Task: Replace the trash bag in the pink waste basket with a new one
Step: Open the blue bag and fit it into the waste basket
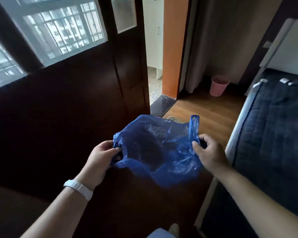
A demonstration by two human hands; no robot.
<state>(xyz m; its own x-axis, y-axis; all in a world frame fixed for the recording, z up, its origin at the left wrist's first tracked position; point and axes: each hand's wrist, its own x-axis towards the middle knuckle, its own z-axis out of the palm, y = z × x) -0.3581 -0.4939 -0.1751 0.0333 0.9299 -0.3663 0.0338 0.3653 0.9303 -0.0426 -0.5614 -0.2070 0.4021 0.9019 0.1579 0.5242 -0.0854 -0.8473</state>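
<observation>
Head view: blue bag point(158, 148) in left hand point(100, 158) and right hand point(210, 152) pinch, fingertips point(116, 148) half-hidden

1. Both hands hold a blue plastic bag point(159, 152) spread open between them: the left hand point(101, 158) pinches its left edge, the right hand point(209, 152) grips a handle.
2. A pink waste basket point(219, 85) stands on the wooden floor point(212, 110), well apart, beside a curtain point(213, 40).
3. A dark mattress point(273, 126) lies at right.

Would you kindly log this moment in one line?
left hand: grips blue bag | right hand: grips blue bag | pink basket: on floor, apart
</observation>
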